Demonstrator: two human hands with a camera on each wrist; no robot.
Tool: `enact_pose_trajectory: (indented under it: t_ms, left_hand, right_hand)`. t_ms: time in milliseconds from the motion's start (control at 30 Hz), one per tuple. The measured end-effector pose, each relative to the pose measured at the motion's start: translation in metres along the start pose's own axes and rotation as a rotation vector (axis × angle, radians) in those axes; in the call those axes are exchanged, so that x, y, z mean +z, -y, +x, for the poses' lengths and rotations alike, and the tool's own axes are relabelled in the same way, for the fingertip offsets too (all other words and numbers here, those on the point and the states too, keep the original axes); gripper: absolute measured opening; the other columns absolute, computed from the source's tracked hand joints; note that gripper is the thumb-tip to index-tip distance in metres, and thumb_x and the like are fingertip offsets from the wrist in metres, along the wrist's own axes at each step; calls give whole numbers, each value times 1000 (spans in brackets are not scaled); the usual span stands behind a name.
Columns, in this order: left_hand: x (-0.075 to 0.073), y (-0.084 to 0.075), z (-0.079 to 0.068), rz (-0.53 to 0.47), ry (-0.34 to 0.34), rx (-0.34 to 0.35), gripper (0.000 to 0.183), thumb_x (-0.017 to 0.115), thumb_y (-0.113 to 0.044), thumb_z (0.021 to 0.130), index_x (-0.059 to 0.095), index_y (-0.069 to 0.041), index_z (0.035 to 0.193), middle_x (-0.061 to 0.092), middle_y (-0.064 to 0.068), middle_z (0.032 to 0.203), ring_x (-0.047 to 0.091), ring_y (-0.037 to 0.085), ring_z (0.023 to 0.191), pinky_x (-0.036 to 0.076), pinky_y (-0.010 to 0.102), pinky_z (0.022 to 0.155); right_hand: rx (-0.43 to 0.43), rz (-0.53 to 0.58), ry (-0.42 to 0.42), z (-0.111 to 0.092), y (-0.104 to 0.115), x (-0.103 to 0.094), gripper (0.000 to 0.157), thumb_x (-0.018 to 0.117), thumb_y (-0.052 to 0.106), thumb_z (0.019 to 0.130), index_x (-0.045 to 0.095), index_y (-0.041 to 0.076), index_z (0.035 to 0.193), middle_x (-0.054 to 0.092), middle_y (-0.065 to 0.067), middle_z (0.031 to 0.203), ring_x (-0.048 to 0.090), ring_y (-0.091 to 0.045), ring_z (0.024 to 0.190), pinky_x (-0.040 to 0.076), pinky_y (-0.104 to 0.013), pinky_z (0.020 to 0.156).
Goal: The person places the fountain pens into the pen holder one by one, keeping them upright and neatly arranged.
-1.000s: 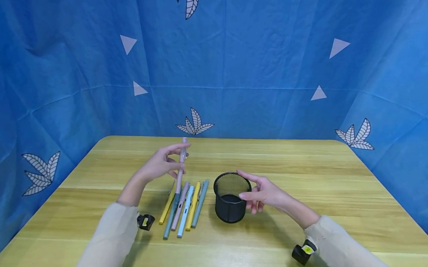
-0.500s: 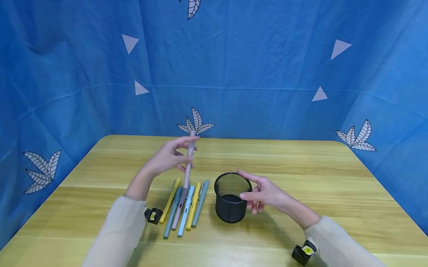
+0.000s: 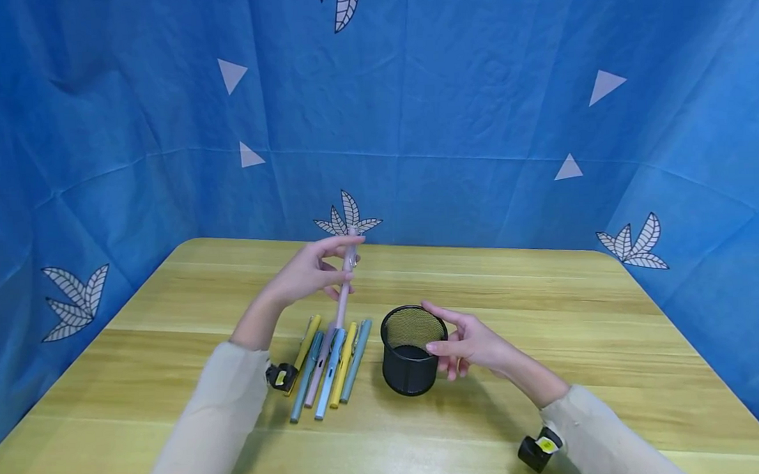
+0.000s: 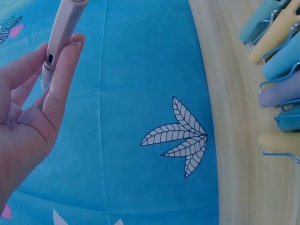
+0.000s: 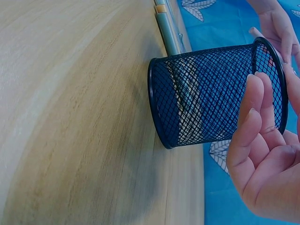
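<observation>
My left hand (image 3: 308, 271) pinches a pale pink pen (image 3: 342, 301) between thumb and fingers. The pen is held above the table, tilted, with its clip end up. In the left wrist view, the pen (image 4: 65, 28) shows between thumb and fingertips. A black mesh pen holder (image 3: 409, 372) stands upright on the table with no pen seen inside. My right hand (image 3: 467, 342) holds its rim at the right side, thumb and index finger at the top edge. In the right wrist view, the mesh wall (image 5: 211, 93) shows beside the curled fingers (image 5: 251, 101).
Several capped pens lie side by side left of the holder, among them a purple pen (image 3: 319, 368), a light blue pen (image 3: 328, 378) and a yellow pen (image 3: 341, 371). The wooden table (image 3: 513, 281) ends at a blue patterned curtain (image 3: 462, 87).
My left hand has carried the pale pink pen to the right and slightly farther from me, over the row of pens, toward the holder. The right hand and holder stay put.
</observation>
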State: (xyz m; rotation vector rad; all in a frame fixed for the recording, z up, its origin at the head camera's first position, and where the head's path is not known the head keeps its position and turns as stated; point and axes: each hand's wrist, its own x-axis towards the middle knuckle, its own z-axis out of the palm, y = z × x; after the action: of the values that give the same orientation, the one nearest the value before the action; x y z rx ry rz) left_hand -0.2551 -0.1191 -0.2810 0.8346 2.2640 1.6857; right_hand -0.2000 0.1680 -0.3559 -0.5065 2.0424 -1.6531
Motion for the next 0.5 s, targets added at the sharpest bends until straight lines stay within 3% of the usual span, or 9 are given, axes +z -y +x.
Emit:
enact_pose_trajectory:
  t_ms: [267,500]
  left_hand:
    - [5,-6,6,4,10,19,54,55,5,86,43,-16,134,51,16,106,63,29,71,52,45,58]
    - [11,-11,11,-22,20,40,54,55,6,85,42,-12,134,50,18,109,63,33,75,51,47,60]
  right_hand:
    - [-7,9,4,0,0,0,78,64,16,84,15,11,144,60,-18,61,58,-17,46,43,-23,39]
    - [-2,15,6,0,0,1,78,64,17,84,15,12,144,60,-18,61,58,-17,46,43,-23,39]
